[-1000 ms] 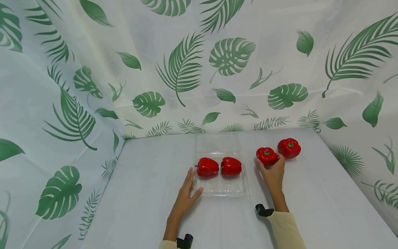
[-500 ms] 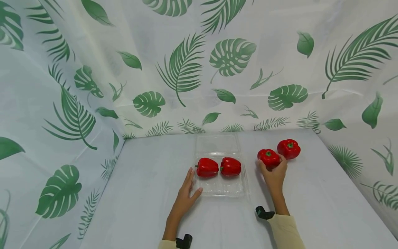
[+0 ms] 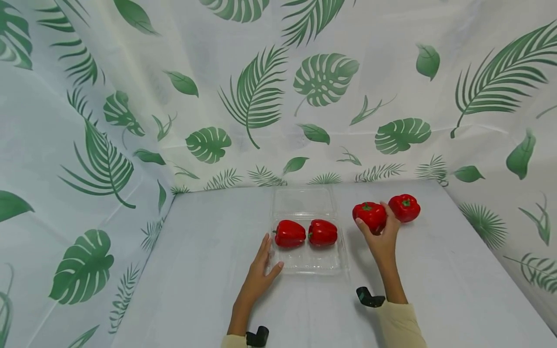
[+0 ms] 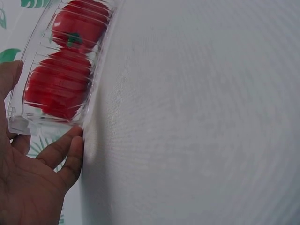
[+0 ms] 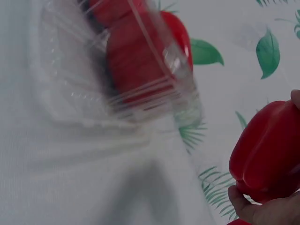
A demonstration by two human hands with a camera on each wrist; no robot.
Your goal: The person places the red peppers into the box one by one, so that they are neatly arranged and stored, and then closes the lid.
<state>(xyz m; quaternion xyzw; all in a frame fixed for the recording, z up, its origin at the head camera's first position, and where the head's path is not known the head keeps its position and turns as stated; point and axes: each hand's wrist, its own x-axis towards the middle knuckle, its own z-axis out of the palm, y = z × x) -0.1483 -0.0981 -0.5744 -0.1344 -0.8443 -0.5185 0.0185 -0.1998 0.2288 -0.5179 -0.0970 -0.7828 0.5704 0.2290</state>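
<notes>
A clear plastic clamshell container point(image 3: 311, 261) lies with its lid point(image 3: 303, 200) folded back on the table. Two red bell peppers lie side by side in it, the left pepper point(image 3: 290, 234) and the right pepper point(image 3: 323, 233). My left hand point(image 3: 258, 275) rests against the container's left side, fingers extended; in the left wrist view its fingertips point(image 4: 75, 133) touch the container's end. To the right of the container, my right hand point(image 3: 383, 239) grips a red bell pepper point(image 3: 367, 215) between thumb and fingers, raised off the table. Another red pepper point(image 3: 404, 208) stands just behind it.
White cloth covers the table point(image 3: 204, 251). A white curtain point(image 3: 261, 96) printed with green leaves hangs behind it and along both sides. A black wrist camera point(image 3: 370, 297) sits at the right wrist, and another black camera point(image 3: 257, 336) at the left.
My right hand has lifted the pepper it holds and shifted it slightly left, away from the pepper behind. My left hand has stayed at the container.
</notes>
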